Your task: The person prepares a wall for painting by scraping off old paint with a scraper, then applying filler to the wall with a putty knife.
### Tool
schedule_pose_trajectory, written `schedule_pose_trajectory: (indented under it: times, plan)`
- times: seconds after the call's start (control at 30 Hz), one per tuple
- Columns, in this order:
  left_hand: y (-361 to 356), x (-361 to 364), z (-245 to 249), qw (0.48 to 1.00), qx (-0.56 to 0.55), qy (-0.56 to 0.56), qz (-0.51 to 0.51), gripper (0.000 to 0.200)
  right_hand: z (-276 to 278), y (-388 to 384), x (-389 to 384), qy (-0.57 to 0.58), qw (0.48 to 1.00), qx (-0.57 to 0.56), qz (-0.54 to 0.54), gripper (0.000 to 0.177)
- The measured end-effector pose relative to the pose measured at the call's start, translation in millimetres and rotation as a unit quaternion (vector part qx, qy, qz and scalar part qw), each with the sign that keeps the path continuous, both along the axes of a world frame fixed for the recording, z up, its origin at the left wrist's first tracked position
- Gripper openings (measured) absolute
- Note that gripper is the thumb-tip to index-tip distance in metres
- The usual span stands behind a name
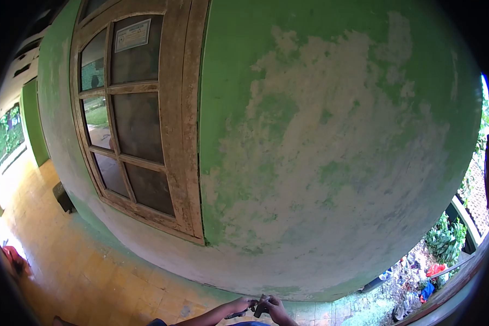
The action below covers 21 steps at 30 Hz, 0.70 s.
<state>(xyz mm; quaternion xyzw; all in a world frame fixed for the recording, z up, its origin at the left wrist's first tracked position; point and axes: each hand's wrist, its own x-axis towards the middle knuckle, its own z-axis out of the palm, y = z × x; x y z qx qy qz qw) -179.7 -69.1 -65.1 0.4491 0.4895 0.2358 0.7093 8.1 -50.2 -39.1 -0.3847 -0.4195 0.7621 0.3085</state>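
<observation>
Both hands are close together at the bottom centre of the head view, low in front of the wall. My right hand (277, 308) has its fingers closed around a small dark, blocky object (261, 307), whose kind is too small to make out. My left hand (246, 303) comes in from the left and almost touches that object. Its fingers are curled, with something dark beneath them that I cannot identify. Behind the hands rises a green wall (239, 70) with a large patch of worn, whitish plaster (331, 125).
A wooden-framed window (182, 119) with several panes is set in the wall at left. Yellowish floor tiles (92, 261) run along its foot. A dark box-like object (63, 197) stands by the wall. Plants (446, 239) and scattered litter (413, 277) lie at right.
</observation>
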Motion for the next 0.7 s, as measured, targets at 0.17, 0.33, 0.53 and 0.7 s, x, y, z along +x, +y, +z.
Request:
schedule_pose_trajectory:
  times: [0.17, 0.33, 0.53, 0.7]
  plan:
    - [-9, -30, 16, 0.999, -0.023, 0.002, -0.028, 0.030, -3, -5, -20, 0.016, 0.999, -0.020, 0.021, 0.018]
    - [-13, -56, 25, 0.998, -0.025, -0.055, 0.010, 0.023, -4, 2, -38, 0.086, 0.993, -0.065, 0.038, 0.019]
    - [-25, -78, 30, 0.954, -0.121, -0.259, 0.090, 0.021, 3, 7, -55, 0.079, 0.995, -0.055, 0.029, 0.019]
    - [-30, -86, 22, 0.935, -0.132, -0.320, 0.073, 0.027, 28, 0, -67, 0.051, 0.997, -0.055, 0.030, 0.023]
